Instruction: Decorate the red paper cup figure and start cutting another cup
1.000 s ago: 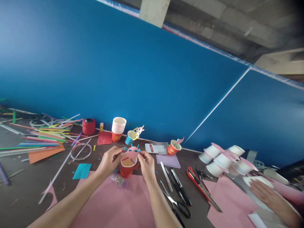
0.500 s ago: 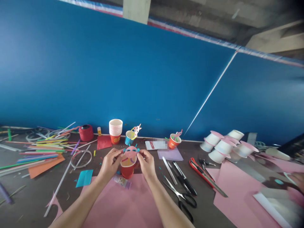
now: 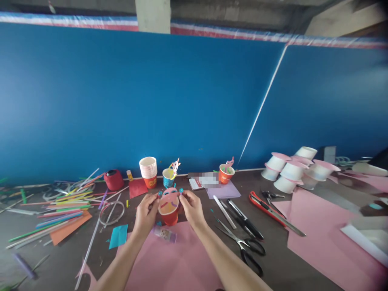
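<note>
Above an orange paper cup (image 3: 169, 218), a small pink paper cutout (image 3: 170, 195) with blue tips at its top and round blue pieces at its sides is held between my two hands. My left hand (image 3: 146, 212) pinches it near the left blue piece. On the other side my right hand (image 3: 192, 207) has its fingertips closed by the right blue piece (image 3: 181, 191). Purple and pink strips show inside the cup's mouth. In front of the cup, a purple-and-white tube (image 3: 164, 233) lies on a large pink sheet (image 3: 176, 262).
Scissors (image 3: 242, 242), black pens (image 3: 245, 220) and a red utility knife (image 3: 273, 210) lie to the right, before stacked white cups (image 3: 287, 178). Colored straws (image 3: 60, 214) spread at left. Behind stand nested cups (image 3: 148, 173), a blue cup (image 3: 168, 178) and another orange cup (image 3: 226, 175).
The view has turned and levelled, shifting the tabletop things rightward. My hands keep hold of the cutout, its blue side pieces slightly farther apart. Another person's blurred hand at far right is out of view.
</note>
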`<state>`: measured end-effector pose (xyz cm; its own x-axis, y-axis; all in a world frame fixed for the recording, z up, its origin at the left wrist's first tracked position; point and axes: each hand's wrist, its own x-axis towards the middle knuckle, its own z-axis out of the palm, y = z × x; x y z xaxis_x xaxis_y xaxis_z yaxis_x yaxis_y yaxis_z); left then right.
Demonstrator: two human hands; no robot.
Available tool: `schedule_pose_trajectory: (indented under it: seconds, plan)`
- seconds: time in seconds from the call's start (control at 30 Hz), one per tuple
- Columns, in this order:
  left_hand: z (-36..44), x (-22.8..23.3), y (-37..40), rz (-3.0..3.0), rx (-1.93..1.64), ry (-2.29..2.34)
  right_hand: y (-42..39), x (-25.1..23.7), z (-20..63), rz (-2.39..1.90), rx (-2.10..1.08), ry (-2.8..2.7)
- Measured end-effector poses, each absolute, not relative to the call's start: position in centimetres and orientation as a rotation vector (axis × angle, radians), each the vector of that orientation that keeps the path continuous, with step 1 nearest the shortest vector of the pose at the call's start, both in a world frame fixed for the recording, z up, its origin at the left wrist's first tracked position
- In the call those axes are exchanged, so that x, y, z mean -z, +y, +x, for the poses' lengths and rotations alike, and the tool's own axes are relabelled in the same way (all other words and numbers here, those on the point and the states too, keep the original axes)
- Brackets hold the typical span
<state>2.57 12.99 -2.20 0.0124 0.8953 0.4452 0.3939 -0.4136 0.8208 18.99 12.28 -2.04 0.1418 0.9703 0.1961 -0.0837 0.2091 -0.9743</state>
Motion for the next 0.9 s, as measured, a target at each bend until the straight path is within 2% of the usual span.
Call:
schedule_pose_trajectory:
  seconds: [0.9]
  plan:
    - [2.98,2.06,12.73,1.826,-1.384,1.532,11.87,1.57,18.26,-1.058,-0.907,-1.218]
